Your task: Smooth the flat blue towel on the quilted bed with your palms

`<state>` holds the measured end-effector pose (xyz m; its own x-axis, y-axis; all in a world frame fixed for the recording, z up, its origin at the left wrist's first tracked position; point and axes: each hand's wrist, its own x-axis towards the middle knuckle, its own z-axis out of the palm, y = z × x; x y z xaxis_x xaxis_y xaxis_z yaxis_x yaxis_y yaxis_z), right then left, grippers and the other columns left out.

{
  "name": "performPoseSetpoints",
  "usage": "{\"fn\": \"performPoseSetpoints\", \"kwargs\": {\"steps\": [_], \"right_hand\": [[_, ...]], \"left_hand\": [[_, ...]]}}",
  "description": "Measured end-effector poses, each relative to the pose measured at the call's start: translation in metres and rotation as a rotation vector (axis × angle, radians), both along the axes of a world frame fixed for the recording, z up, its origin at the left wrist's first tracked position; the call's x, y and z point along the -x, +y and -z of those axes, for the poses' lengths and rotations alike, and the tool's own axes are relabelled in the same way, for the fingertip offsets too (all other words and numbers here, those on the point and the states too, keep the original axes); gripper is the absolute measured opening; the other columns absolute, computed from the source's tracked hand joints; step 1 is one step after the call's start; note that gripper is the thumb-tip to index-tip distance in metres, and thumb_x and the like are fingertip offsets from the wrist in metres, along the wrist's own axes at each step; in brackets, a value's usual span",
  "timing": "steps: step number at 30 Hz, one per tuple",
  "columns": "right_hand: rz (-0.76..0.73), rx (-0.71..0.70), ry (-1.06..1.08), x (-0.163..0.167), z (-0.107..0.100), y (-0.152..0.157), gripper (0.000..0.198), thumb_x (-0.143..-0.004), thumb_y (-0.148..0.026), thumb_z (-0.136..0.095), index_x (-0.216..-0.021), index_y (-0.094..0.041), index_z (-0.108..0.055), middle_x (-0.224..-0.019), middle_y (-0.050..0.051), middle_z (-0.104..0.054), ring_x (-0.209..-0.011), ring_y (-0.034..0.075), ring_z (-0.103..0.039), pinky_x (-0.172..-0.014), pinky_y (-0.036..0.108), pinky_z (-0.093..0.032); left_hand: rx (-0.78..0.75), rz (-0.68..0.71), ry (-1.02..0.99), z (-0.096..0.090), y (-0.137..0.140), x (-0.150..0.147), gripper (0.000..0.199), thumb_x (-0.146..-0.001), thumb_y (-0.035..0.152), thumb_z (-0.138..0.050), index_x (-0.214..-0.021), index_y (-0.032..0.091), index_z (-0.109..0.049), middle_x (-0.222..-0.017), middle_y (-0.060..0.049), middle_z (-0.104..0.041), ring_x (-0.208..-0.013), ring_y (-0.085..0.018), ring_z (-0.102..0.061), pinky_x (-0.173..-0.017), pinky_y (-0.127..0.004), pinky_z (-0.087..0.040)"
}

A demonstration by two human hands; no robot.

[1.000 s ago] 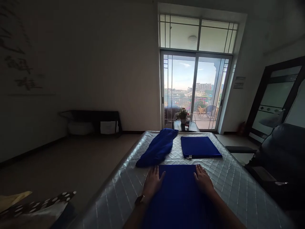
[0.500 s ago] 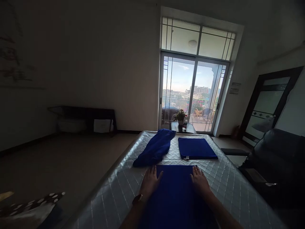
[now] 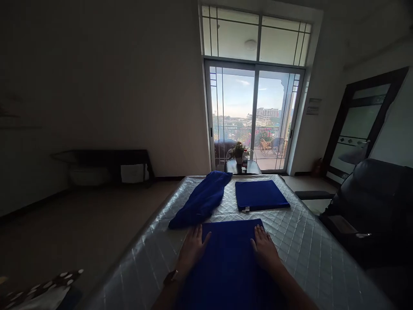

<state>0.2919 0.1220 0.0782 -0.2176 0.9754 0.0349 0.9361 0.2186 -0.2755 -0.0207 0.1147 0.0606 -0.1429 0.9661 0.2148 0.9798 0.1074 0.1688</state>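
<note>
A blue cloth lies flat in front of me on a silver quilted table cover. Along its left edge, near the far corner, rests my left hand, fingers stretched out and thumb spread over the fabric. My right hand lies at the opposite edge in the same way, also open, thumb on the cloth. Beyond my left hand is a crumpled blue cloth. A neatly folded blue cloth with a small white tag sits farther off to the right.
A small dark table with a potted plant and a bottle stands past the far edge, before a sliding glass door. A black armchair is at the right, a dark bench by the left wall.
The camera view has shifted slightly, so the whole scene sits a little more to the left. Both hands stay spread at the cloth's edges, and the cloths look unchanged.
</note>
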Motion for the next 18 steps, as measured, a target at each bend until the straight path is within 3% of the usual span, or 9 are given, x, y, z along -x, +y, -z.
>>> {"fn": "performPoseSetpoints", "kwargs": {"steps": [6, 12, 15, 18], "right_hand": [[0.005, 0.026, 0.029, -0.002, -0.003, -0.004, 0.067, -0.102, -0.042, -0.017, -0.161, -0.008, -0.02, -0.169, 0.008, -0.015, -0.157, 0.021, -0.011, -0.127, 0.041, -0.009], [0.005, 0.019, 0.073, -0.003, -0.001, -0.003, 0.066, -0.101, -0.039, -0.02, -0.16, -0.008, -0.021, -0.169, 0.009, -0.015, -0.157, 0.021, -0.011, -0.128, 0.041, -0.007], [0.008, 0.004, 0.089, -0.003, 0.003, -0.002, 0.066, -0.101, -0.039, -0.021, -0.16, -0.009, -0.022, -0.169, 0.009, -0.016, -0.157, 0.022, -0.012, -0.127, 0.041, -0.009], [0.005, -0.012, 0.101, -0.004, 0.007, 0.0, 0.066, -0.101, -0.039, -0.022, -0.16, -0.008, -0.025, -0.168, 0.01, -0.018, -0.157, 0.024, -0.013, -0.127, 0.042, -0.011]], "left_hand": [[0.049, -0.031, 0.041, -0.006, -0.003, -0.006, 0.083, -0.1, 0.061, -0.019, -0.154, 0.001, -0.036, -0.164, -0.019, -0.038, -0.154, -0.032, -0.031, -0.125, -0.046, -0.027], [0.088, -0.074, 0.088, -0.021, -0.003, -0.011, 0.077, -0.101, 0.056, -0.025, -0.15, 0.0, -0.043, -0.159, -0.021, -0.045, -0.15, -0.034, -0.039, -0.122, -0.049, -0.033], [0.072, -0.051, 0.108, -0.029, 0.001, -0.04, 0.084, -0.1, 0.059, -0.02, -0.147, -0.007, -0.044, -0.157, -0.029, -0.043, -0.149, -0.041, -0.038, -0.122, -0.058, -0.031], [0.041, 0.137, 0.109, -0.028, 0.005, -0.099, 0.08, -0.101, 0.058, -0.019, -0.15, 0.001, -0.045, -0.159, -0.023, -0.042, -0.151, -0.037, -0.035, -0.124, -0.054, -0.031]]}}
